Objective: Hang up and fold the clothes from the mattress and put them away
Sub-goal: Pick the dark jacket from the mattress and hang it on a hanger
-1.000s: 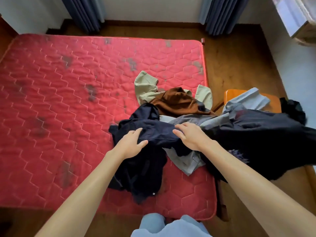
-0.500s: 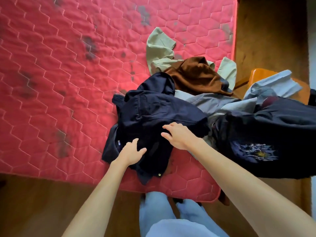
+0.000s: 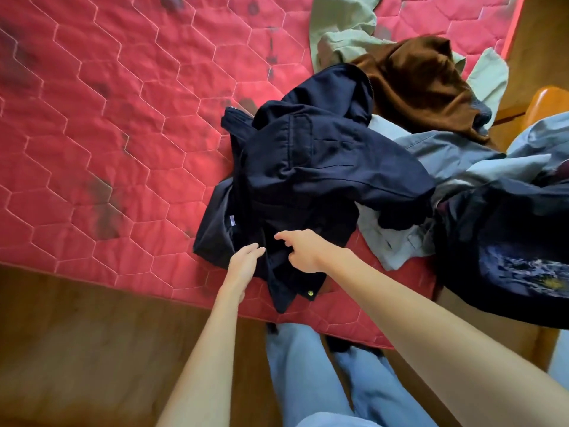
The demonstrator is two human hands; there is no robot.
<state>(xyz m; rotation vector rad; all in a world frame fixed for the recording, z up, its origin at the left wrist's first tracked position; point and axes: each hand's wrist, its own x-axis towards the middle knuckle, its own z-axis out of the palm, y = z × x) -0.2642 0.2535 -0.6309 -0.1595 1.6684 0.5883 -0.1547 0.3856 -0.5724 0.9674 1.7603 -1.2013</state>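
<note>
**Both hands on navy jacket at mattress edge**

Navy jacket [image 3: 308,167]: crumpled on red quilted mattress [image 3: 123,134], close to its near edge, hem corner with brass snap [image 3: 311,292] reaching the edge. White label visible on the left fold.

Left hand [image 3: 244,263]: fingers straight and together, spread flat, tips touching the jacket's lower left part. Nothing held.

Right hand [image 3: 303,251]: on the jacket just beside the left hand, index finger stretched out, other fingers curled down into the cloth. Cannot tell whether pinching fabric or only pressing.

Rest of the pile, right of the jacket and touching it:
- grey-blue shirt [image 3: 443,152], partly under the jacket's sleeve
- brown garment [image 3: 421,84] behind the jacket, on top of pale green garment [image 3: 341,32]
- dark garment with blurred printed patch [image 3: 508,251], at far right, hanging over the mattress side

Orange chair [image 3: 548,103] at right edge of view, beside the mattress, partly covered by cloth. Wooden floor [image 3: 77,349] below the mattress. Legs in light blue jeans [image 3: 308,380] standing against the near edge.
</note>
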